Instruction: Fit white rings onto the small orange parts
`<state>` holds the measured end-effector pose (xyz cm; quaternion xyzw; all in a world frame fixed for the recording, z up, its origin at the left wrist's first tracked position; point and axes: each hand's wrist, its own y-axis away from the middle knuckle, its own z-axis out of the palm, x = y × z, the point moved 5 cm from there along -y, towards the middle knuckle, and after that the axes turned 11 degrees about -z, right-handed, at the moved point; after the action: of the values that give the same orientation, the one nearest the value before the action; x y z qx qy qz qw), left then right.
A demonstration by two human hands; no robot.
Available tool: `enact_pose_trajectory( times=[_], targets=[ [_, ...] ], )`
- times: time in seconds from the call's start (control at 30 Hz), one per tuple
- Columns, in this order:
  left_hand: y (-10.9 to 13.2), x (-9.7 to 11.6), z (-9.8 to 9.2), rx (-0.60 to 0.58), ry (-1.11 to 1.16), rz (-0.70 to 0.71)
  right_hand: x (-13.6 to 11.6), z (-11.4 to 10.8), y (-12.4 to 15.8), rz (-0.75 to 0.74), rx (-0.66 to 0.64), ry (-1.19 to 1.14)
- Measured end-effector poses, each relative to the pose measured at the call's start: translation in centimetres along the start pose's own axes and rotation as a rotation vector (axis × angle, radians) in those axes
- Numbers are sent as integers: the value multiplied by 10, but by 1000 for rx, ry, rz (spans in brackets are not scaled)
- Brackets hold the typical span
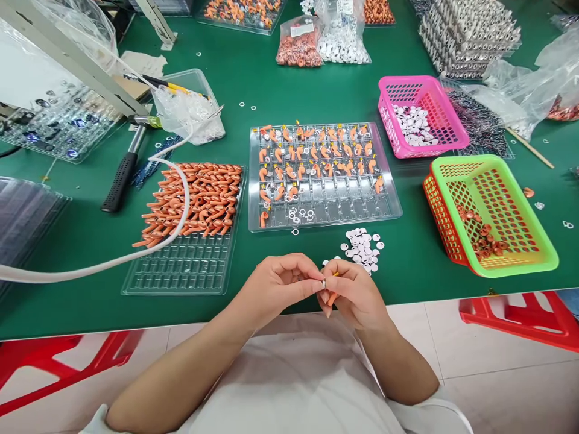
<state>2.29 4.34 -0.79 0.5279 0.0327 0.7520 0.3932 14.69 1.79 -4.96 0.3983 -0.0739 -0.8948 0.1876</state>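
Note:
My left hand (289, 282) and my right hand (357, 292) meet just over the table's front edge. Between the fingers of my right hand is a small orange plastic part (332, 298) with a yellow bit on it. The left thumb and forefinger pinch a tiny whitish piece (323, 284) against that part; its exact kind is too small to make out. Just beyond my right hand lies a loose pile of white round discs (362, 248). Farther back, a clear compartment tray (335, 202) holds rows of orange curved parts and several thin white rings.
Left stands a tray (181, 271) stacked with orange parts, crossed by a white hose (181, 223). A hammer (122, 175) lies beyond it. To the right are a pink basket (389, 129) with white discs and a green basket (520, 205) with brown-orange pieces.

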Motion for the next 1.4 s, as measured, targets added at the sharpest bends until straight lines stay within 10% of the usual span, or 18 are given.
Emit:
enact_pose_trajectory(
  times=[1.4],
  targets=[
    [1,0,1,172,-152,0,-2,-7,4,-21,-9,54]
  ],
)
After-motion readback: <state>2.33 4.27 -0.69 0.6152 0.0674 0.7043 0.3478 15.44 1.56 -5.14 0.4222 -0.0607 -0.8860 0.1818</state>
